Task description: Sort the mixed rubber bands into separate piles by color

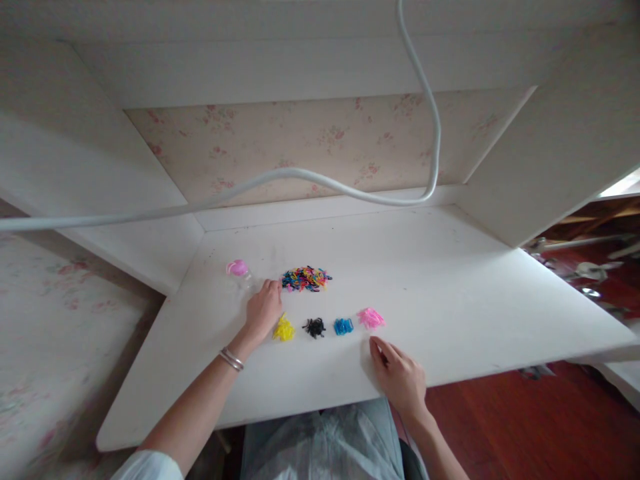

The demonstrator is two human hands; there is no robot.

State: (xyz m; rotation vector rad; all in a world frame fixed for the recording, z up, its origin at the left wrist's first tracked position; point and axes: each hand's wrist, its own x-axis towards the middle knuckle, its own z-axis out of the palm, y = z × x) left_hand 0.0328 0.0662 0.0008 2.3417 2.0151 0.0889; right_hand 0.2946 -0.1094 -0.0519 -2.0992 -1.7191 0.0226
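A heap of mixed-colour loops, which look like small rubber bands, lies on the white desk. My left hand is closed at this heap's left edge, its fingertips touching or nearly touching the bands; what they pinch, if anything, is hidden. Nearer to me runs a row of single-colour piles: yellow bands, black bands, blue bands and pink bands. Just below the pink pile rests my right hand, fingers curled and thumb against them, with any content too small to make out.
Left of the mixed heap lies a clear container with a pink top. A white cable hangs across the view above the desk. White panels enclose the desk's sides and back. Its front edge runs close to my lap.
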